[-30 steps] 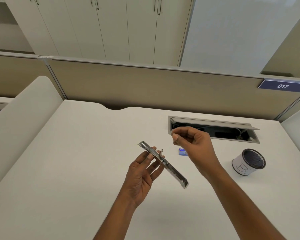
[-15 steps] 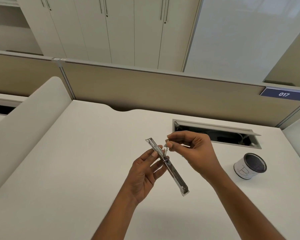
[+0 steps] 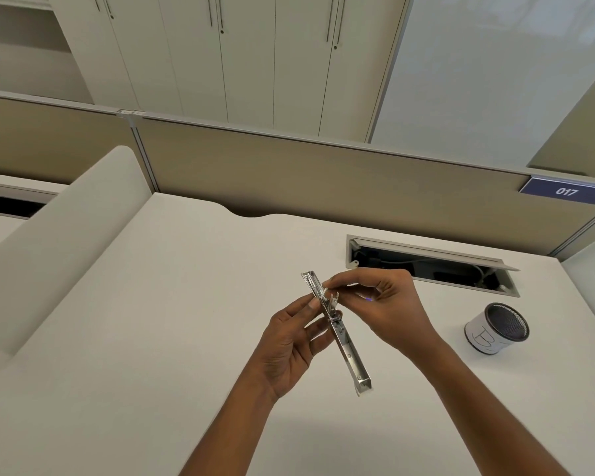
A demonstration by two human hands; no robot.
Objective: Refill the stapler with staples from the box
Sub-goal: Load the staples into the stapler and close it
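Note:
A long, slim silver metal stapler (image 3: 349, 352) is held above the white desk (image 3: 152, 338), running from upper left to lower right with its channel facing up. My left hand (image 3: 294, 341) grips it from the left side near its middle, fingers curled around the bar. My right hand (image 3: 382, 304) pinches a small strip of staples (image 3: 325, 286) between thumb and forefinger and holds it against the stapler's upper end. A sliver of the blue staple box (image 3: 369, 299) shows under my right palm; most of it is hidden.
A small white cylindrical speaker (image 3: 497, 329) with a dark mesh top stands at the right. An open cable hatch (image 3: 430, 264) lies in the desk behind my hands. A beige partition (image 3: 289, 173) borders the back, and a white divider (image 3: 49, 255) the left.
My right hand came down and left from above the blue box to the stapler's upper end, bringing the staples to it. My left hand tilted the stapler more upright.

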